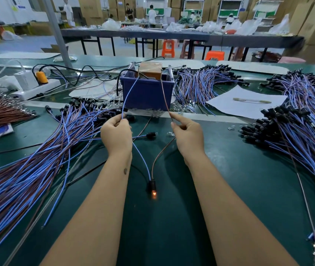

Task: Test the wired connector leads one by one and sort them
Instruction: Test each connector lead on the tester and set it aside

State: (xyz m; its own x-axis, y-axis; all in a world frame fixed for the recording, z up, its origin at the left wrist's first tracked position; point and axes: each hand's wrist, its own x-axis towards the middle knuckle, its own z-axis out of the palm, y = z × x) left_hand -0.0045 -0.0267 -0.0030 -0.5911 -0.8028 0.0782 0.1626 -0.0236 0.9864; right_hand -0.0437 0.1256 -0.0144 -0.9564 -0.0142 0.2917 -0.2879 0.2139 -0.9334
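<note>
Head: blue bin (146, 93) behind hands.

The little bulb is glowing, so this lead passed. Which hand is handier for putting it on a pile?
Probably the right hand: it pinches the brown wire, and bundles lie on its side. The left hand holds the blue wire. Which pile takes passes isn't shown.

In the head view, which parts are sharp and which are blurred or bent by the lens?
Head view: the left hand, right hand and the lit bulb are sharp; the far workers and cartons look soft; the wide lens bows the green table edges and stretches the forearms; lighting is even, with soft shadows beneath the arms.
</note>
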